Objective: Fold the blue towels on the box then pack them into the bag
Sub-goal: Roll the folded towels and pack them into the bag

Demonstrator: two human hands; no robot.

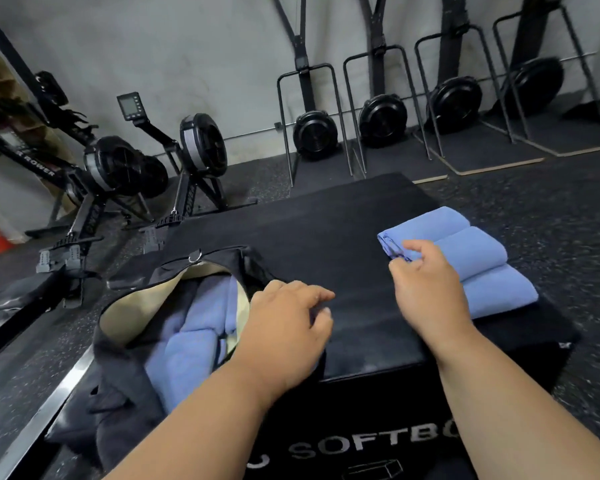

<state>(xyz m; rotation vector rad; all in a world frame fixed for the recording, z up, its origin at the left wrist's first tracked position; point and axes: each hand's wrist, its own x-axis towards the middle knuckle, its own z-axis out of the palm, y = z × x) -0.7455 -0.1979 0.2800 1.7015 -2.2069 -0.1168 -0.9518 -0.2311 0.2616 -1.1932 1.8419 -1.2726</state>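
Note:
Three folded blue towels [475, 252] lie side by side on the right of the black soft box [326, 230]. My right hand [426, 289] reaches to the left end of the middle towel, thumb and forefinger pinching its edge. At the box's left side an open black bag [129, 368] with a beige lining leans against the box, with more blue towels [191, 341] inside it. My left hand [288, 330] hovers with relaxed fingers over the bag's right rim and the box's near left corner, holding nothing.
Rowing machines [125, 168] stand on the speckled rubber floor to the left. Upright ski machines [314, 129] line the grey back wall. A metal rail [49, 407] runs along the floor at the lower left, beside the bag.

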